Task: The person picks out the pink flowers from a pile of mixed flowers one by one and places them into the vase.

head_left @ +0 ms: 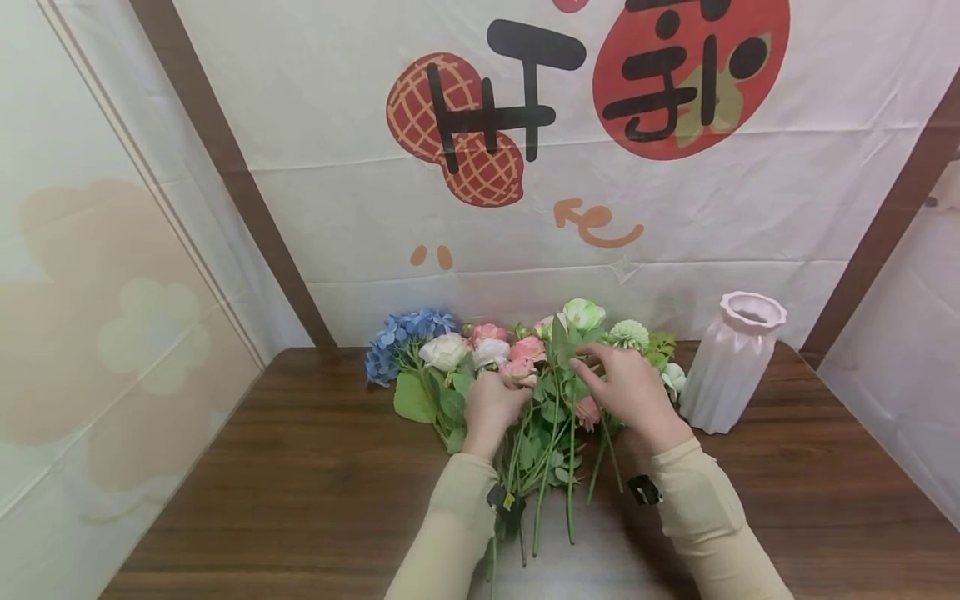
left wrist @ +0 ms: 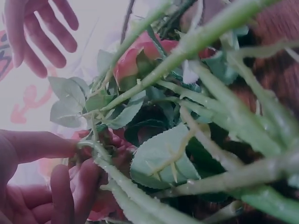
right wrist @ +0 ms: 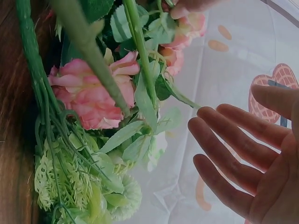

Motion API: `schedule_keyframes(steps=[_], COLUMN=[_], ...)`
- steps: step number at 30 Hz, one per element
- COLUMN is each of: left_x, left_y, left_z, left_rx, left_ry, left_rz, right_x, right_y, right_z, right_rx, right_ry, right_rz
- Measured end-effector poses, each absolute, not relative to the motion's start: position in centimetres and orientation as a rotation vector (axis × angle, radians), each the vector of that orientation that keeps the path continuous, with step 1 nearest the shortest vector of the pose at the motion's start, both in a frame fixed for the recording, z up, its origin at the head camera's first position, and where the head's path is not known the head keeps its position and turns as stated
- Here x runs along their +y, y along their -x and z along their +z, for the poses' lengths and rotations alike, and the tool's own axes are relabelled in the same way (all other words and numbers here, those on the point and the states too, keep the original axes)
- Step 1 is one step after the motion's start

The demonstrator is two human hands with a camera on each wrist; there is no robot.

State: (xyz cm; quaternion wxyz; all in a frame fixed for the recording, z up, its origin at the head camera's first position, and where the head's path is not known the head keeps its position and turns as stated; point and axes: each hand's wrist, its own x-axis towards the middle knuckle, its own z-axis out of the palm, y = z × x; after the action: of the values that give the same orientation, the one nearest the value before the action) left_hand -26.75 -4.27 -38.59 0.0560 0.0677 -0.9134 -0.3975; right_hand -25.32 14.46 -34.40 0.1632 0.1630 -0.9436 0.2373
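Observation:
My left hand (head_left: 495, 408) pinches a green stem (left wrist: 100, 154) just below the pink flowers (head_left: 522, 367), thumb and fingertip meeting on it in the left wrist view. To the right, my right hand (head_left: 630, 392) is beside the upper leaves (head_left: 561, 346) of the flower pile, its fingers spread and relaxed. In the right wrist view its fingertips are right at the tip of a narrow leaf (right wrist: 182, 97), with nothing in the palm. Below both hands, long green stems (head_left: 570, 492) point toward the person. A large pink bloom (right wrist: 93, 93) hangs among them.
A white fluted vase (head_left: 727, 367) stands at the right of the brown wooden table (head_left: 315, 475). Blue hydrangeas (head_left: 408, 333) and a white rose (head_left: 445, 352) lie at the pile's left, a pale green pompon flower (head_left: 628, 335) at its right. A printed cloth (head_left: 337, 208) hangs behind.

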Motion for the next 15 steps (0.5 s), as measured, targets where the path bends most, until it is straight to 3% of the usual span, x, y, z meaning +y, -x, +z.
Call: schedule_keyframes(steps=[15], left_x=[-4.48], left_y=[26.89], left_z=[-38.24], left_rx=[-2.457], left_ry=[-0.215], left_rz=[-1.687], right_x=[14.35], right_y=[25.15], right_z=[-34.35], right_rx=[-2.690], right_ry=[-0.465], right_rz=[0.671])
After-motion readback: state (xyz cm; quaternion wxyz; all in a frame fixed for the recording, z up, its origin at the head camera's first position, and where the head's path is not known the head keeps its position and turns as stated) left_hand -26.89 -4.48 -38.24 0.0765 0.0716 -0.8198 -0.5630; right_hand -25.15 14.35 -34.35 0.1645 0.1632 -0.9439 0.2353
